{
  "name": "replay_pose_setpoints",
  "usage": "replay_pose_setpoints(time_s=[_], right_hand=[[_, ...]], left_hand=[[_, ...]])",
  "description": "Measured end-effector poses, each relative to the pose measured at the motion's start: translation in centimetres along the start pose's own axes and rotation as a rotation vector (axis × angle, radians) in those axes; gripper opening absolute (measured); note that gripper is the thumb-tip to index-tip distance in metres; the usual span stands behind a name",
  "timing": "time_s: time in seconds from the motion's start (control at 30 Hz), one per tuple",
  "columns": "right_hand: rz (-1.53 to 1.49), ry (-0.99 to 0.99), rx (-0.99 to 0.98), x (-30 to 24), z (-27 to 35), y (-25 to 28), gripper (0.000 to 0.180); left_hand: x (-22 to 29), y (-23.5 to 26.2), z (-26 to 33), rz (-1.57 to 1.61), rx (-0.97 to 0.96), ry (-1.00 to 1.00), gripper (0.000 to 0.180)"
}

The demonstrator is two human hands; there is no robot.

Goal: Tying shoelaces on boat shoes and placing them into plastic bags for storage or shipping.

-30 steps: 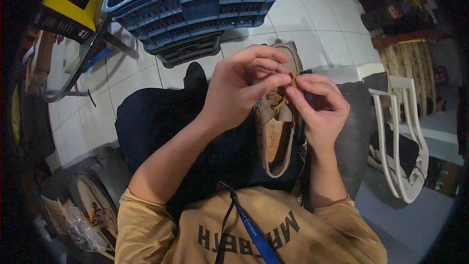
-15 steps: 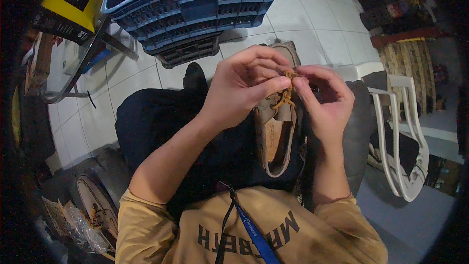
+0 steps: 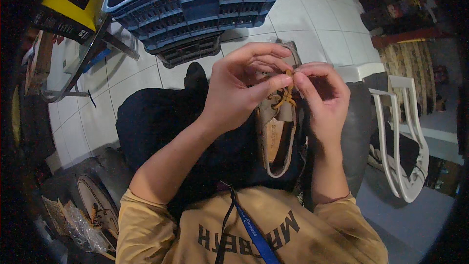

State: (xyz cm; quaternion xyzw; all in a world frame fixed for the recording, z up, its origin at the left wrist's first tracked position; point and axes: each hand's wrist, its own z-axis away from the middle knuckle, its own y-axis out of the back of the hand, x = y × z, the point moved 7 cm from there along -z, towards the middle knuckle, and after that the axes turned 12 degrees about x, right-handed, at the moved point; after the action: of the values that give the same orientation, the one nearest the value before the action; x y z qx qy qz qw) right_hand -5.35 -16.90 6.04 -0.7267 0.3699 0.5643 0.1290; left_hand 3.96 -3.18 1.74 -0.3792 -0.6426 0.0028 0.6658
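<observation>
A tan lace-up shoe [image 3: 279, 139] rests on my lap, opening toward me, toe pointing away. My left hand [image 3: 242, 85] and my right hand [image 3: 320, 95] meet above its tongue. Both pinch the brown-orange lace [image 3: 286, 99] between thumb and fingertips, left from the left side, right from the right. The toe of the shoe is partly hidden behind my fingers. My dark trousers lie beneath the shoe.
A blue plastic crate [image 3: 195, 5] with goods stands on the white tiled floor ahead. A yellow and black box [image 3: 73, 0] lies at the upper left. A second tan shoe [image 3: 100, 205] sits at my lower left. A white plastic chair [image 3: 400, 142] stands to the right.
My right hand has shifted slightly toward the left hand, and the fingertips have closed in on the lace. The shoe stays in place.
</observation>
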Motion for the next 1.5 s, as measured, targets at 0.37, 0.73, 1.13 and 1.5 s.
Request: replay_pose_setpoints(time_s=[0.37, 0.73, 1.13, 1.5], right_hand=[[0.0, -0.111, 0.023, 0.9, 0.2, -0.1, 0.005], [0.044, 0.306, -0.055, -1.7, -0.2, 0.1, 0.009], [-0.305, -0.273, -0.277, 0.1, -1.0, 0.4, 0.023], [-0.255, -0.333, -0.351, 0.4, -1.6, 0.1, 0.025]], left_hand=[[-0.1, -1.0, 0.4, 0.052, -0.11, 0.019, 0.045], [-0.6, -0.6, 0.2, 0.081, 0.0, 0.138, 0.051], [-0.8, -0.5, 0.1, 0.107, -0.076, 0.177, 0.05], [-0.5, -0.8, 0.3, 0.112, -0.119, 0.138, 0.045]])
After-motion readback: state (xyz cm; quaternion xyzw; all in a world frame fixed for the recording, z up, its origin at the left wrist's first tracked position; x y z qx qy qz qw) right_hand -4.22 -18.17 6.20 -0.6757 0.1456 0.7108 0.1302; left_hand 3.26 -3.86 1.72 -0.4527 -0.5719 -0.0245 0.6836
